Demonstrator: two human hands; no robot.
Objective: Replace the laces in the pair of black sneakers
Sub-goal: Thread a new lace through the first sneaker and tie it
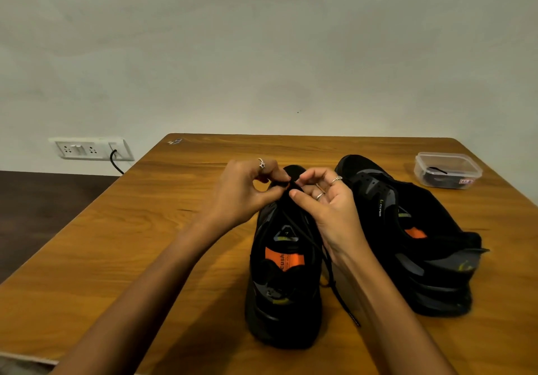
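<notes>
Near sneaker (283, 281) stands upright on the wooden table (163, 229), heel toward the viewer, toe pointing away; long axis runs near-to-far. Orange insole patch visible inside. Black lace (339, 296) trails out of its right side onto the table, its free end lying beside the heel. Above this sneaker's toe-end eyelets, left hand (247, 189) and right hand (326, 197) meet, each pinching the lace between thumb and forefinger (remaining fingers loosely curled). Second sneaker (413, 235) lies right of the first, toe angled away and leftward. Beyond it, farther right, clear plastic container (448, 170) holding something dark.
</notes>
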